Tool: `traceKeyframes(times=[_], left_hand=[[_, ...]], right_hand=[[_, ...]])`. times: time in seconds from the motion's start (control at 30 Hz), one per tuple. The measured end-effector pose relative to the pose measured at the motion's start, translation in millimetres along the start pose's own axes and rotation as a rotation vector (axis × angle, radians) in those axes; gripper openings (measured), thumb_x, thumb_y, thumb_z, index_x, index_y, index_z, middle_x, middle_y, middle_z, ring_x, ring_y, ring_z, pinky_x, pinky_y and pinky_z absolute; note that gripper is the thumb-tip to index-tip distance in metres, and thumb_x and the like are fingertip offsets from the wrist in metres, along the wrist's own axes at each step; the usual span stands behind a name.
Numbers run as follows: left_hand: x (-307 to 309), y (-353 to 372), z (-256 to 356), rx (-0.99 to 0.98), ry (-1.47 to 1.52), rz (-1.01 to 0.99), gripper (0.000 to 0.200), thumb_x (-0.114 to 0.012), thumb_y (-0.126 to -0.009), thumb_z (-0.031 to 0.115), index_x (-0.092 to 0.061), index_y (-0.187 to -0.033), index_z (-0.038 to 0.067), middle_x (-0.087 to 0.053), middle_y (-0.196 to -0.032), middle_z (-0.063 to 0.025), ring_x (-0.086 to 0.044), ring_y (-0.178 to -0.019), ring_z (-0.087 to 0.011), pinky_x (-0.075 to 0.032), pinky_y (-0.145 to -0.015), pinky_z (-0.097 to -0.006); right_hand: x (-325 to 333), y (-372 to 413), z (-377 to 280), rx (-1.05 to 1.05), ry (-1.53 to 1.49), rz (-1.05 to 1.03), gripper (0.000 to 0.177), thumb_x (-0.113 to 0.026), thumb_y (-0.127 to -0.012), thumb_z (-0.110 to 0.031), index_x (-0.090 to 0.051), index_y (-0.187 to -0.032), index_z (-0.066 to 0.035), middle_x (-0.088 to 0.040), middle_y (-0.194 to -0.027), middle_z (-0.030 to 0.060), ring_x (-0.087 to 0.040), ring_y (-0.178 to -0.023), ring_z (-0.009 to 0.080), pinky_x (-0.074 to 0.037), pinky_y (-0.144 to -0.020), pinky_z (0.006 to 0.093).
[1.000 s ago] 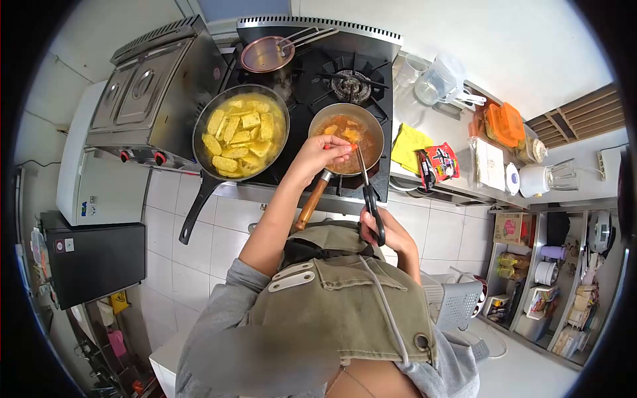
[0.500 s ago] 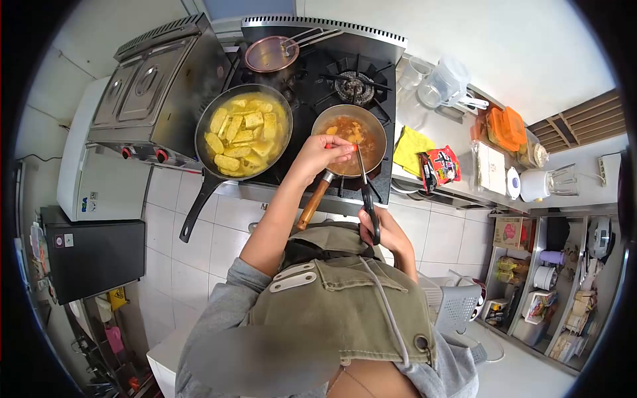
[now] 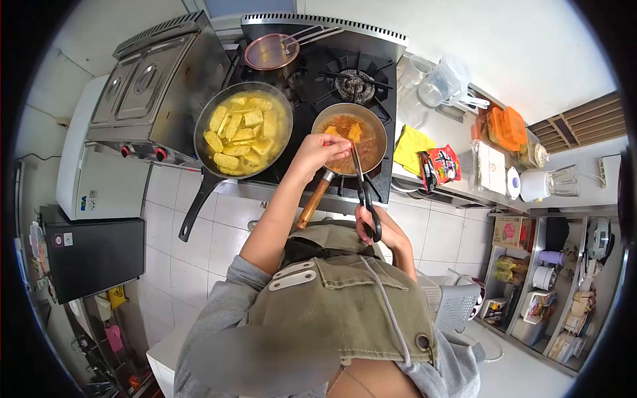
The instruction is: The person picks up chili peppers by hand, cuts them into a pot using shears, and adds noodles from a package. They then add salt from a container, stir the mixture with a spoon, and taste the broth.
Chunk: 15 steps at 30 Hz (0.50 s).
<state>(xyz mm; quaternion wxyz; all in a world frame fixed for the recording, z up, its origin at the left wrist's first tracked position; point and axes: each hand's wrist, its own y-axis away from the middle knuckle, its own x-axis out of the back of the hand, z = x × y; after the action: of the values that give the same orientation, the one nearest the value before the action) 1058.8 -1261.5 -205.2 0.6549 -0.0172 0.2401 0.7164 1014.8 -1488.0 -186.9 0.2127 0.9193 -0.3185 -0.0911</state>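
My left hand (image 3: 322, 156) is closed in a pinch over the small saucepan (image 3: 316, 192) with the wooden handle; whatever is between its fingertips is too small to make out. My right hand (image 3: 381, 229) grips the black handles of a pair of scissors (image 3: 365, 199), whose blades point up over the pan, their tips by my left fingertips. Reddish-brown broth (image 3: 347, 123) with orange pieces fills the saucepan. To the left, a large frying pan (image 3: 193, 209) holds several yellow slabs (image 3: 253, 118) in yellowish liquid.
Behind the frying pan, a strainer (image 3: 271, 52) rests over a pot on the black stove (image 3: 305, 76). The right counter holds a yellow cloth (image 3: 411, 149), a red-and-black packet (image 3: 441, 166), clear jugs (image 3: 446, 81) and orange containers (image 3: 506, 127). A steel appliance (image 3: 189, 99) stands at left.
The scissors and my right hand have shifted slightly up and left. A bit of red seen at my left fingertips no longer shows clearly. The orange pieces in the broth have moved.
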Motion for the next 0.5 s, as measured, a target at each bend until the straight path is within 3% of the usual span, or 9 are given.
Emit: traceKeyframes(times=[0.5], left_hand=[[-3.7, 2.2, 10.5, -0.017, -0.049, 0.008, 0.022, -0.065, -0.082, 0.008, -0.062, -0.097, -0.009, -0.065, -0.092, -0.0126, -0.065, -0.083, -0.014, -0.052, -0.074, -0.0208]], right_hand=[[9.0, -1.9, -6.4, -0.001, 0.096, 0.0, 0.062, -0.043, -0.083, -0.067, -0.041, -0.067, -0.008, -0.047, -0.048, 0.0014, -0.046, -0.042, 0.0087, -0.035, -0.04, 0.0227]])
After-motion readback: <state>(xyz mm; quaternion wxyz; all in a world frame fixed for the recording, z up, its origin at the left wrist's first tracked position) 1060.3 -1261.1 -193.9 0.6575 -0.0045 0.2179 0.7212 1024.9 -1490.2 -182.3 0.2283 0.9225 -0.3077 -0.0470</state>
